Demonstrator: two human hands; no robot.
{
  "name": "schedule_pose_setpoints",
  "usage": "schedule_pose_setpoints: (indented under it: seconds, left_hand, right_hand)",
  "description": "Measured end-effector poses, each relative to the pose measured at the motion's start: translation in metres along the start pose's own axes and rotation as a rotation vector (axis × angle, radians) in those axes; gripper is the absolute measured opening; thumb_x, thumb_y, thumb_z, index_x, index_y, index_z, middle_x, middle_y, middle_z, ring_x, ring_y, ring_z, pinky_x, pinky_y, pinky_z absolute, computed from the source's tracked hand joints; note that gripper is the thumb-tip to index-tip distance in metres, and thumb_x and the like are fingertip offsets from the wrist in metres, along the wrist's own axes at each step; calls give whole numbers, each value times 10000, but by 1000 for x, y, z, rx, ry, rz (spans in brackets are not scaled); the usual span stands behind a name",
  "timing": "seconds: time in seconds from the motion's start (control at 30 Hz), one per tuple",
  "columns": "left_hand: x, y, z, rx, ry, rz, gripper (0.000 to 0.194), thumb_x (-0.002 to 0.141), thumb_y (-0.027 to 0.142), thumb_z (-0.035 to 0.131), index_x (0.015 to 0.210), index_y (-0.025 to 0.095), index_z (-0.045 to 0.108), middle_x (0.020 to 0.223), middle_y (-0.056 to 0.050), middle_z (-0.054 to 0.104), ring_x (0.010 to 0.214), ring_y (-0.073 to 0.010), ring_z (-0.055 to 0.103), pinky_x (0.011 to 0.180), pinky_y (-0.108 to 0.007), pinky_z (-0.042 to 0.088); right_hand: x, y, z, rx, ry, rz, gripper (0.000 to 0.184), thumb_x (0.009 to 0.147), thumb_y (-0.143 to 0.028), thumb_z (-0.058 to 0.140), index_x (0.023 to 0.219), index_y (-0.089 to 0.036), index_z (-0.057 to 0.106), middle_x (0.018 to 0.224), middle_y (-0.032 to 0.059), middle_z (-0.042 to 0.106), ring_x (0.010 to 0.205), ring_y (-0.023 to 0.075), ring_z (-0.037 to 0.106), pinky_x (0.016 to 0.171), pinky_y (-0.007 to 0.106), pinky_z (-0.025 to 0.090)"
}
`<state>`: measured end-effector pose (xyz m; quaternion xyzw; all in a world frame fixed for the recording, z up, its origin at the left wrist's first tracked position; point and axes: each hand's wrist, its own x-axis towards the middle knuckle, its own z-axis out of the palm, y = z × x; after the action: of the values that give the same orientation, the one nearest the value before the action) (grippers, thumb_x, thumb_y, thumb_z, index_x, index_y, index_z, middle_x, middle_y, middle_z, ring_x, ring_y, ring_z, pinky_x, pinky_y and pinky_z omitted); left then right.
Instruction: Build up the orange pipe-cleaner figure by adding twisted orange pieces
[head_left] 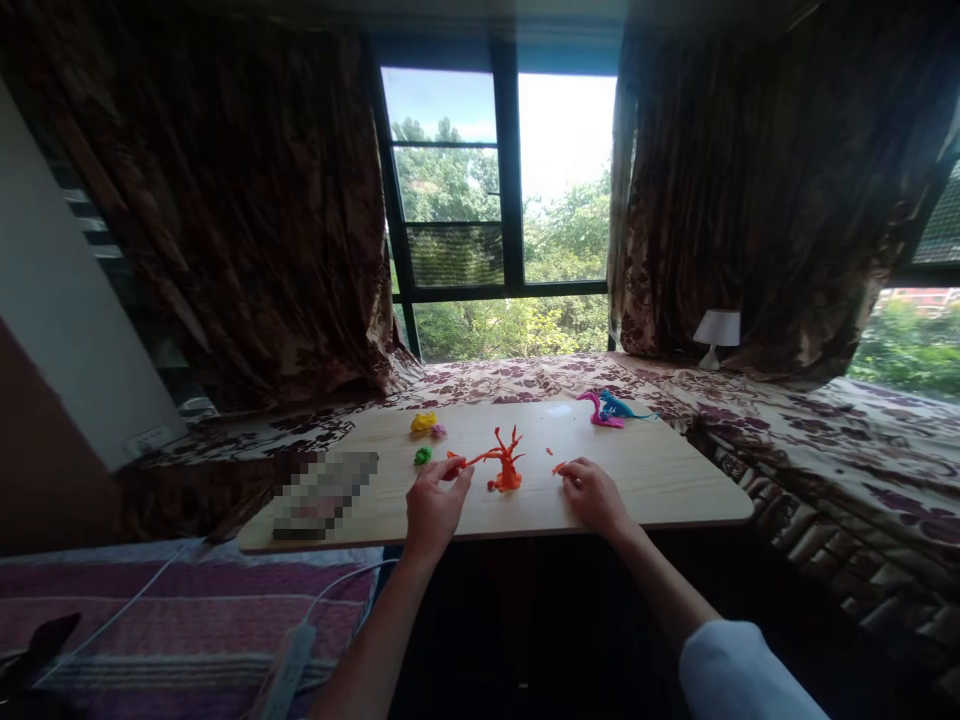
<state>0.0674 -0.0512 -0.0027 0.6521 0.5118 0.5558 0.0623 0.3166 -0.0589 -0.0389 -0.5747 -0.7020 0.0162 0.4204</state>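
Note:
An orange modelling-clay tree (508,470) with thin bare branches stands upright on the light wooden table (660,490). To its left, my left hand (437,508) pinches an orange clay branch between thumb and fingers. This strip runs toward the tree; whether it is joined to the trunk I cannot tell. My right hand (595,494) rests at the tabletop right of the tree, fingers closed on a small piece of orange clay (557,468). Another orange bit (549,451) lies just beyond it. A small reddish ball (491,486) sits at the foot of the tree.
Lumps of yellow clay (424,422), pink clay (439,432) and green clay (423,455) lie left. A magenta clay figure (600,412) and a blue one (619,407) stand at the back right. A blurred-out flat item (326,495) is at the left edge.

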Motion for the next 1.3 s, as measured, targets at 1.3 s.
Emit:
schedule_pose_setpoints:
  seconds: [1.3]
  left_hand:
    - [-37,20,29,456,-315,213,298,853,330,388,1052,229,586,1180,-72,567,1107,-229,461,994,-452,223]
  right_hand:
    - [-2,-3,3,6,2,16,193,778,-157,473,831,-209,652,904,29,625,880,162,568,792,258,411]
